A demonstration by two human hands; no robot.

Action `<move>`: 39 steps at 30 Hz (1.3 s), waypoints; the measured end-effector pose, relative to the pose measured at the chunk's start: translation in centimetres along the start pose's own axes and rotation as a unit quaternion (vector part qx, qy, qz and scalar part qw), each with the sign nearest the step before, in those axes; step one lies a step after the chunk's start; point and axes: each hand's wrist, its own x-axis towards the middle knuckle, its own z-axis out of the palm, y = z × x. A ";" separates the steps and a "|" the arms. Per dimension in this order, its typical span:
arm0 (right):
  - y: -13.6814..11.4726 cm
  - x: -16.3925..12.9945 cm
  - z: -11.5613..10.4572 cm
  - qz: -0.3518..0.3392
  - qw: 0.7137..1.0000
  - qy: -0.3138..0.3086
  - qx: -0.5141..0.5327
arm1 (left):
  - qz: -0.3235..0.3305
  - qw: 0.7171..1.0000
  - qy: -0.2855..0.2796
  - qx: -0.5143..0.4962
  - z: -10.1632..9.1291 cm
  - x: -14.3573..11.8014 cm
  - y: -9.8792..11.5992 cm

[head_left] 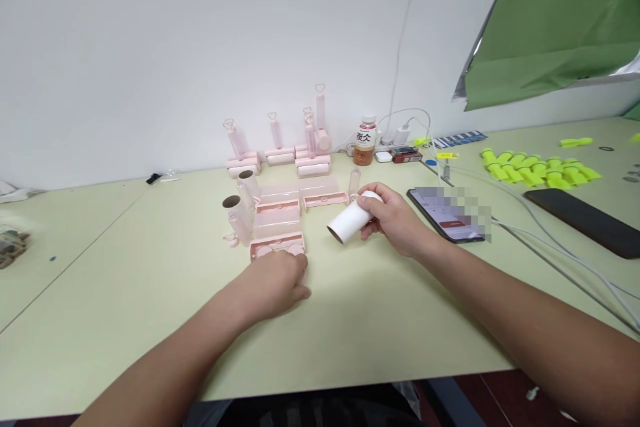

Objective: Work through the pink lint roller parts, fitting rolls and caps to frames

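Presently the white roll (pixel 351 219) is gripped lifted above the tabletop (pixel 150 280) by the right hand (pixel 395 220); the pink case (pixel 277 245) is best kept pinned under the closed left hand (pixel 280 283).

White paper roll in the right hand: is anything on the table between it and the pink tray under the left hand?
Nothing visible. Bare pale green table separates the white paper roll, gripped by the right hand, from the pink plastic tray the left hand touches.
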 end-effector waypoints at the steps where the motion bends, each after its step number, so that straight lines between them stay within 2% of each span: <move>1: 0.1 0.0 0.0 -0.002 1.000 -0.003 -0.001 | -0.005 1.000 -0.008 0.000 0.2 0.1 0.1; 6: 0.3 0.1 -0.1 -0.006 1.000 -0.015 -0.004 | 0.013 0.999 -0.022 -0.033 0.1 0.0 0.3; 9: 0.3 0.1 -0.1 -0.011 1.000 -0.015 -0.011 | 0.034 0.999 -0.009 -0.004 -0.1 -0.1 0.0; 14: 0.1 0.0 0.0 -0.017 0.999 -0.010 -0.031 | 0.065 0.998 -0.022 0.012 0.0 -0.1 -0.2; 20: 0.0 -0.1 0.1 -0.018 0.999 -0.016 -0.035 | 0.035 0.998 -0.012 0.045 -0.7 -0.6 -0.4; 23: 0.0 -0.2 0.1 -0.019 0.999 -0.018 -0.036 | 0.037 0.999 -0.024 0.024 -0.6 -0.6 -0.5; 30: 0.2 -0.2 0.2 -0.011 0.999 -0.025 -0.044 | 0.050 0.998 -0.005 -0.049 -0.2 -0.2 -0.4; 33: 0.2 -0.2 0.2 -0.011 0.999 -0.029 -0.040 | 0.072 0.991 0.022 -0.115 -0.5 0.1 -0.5; 36: 0.3 -0.2 0.1 -0.011 0.999 -0.036 -0.035 | 0.097 0.976 0.081 -0.179 -0.5 0.6 -0.9; 39: 0.4 -0.2 0.2 -0.002 0.999 -0.044 -0.024 | 0.071 0.954 0.149 -0.252 0.0 1.0 -1.2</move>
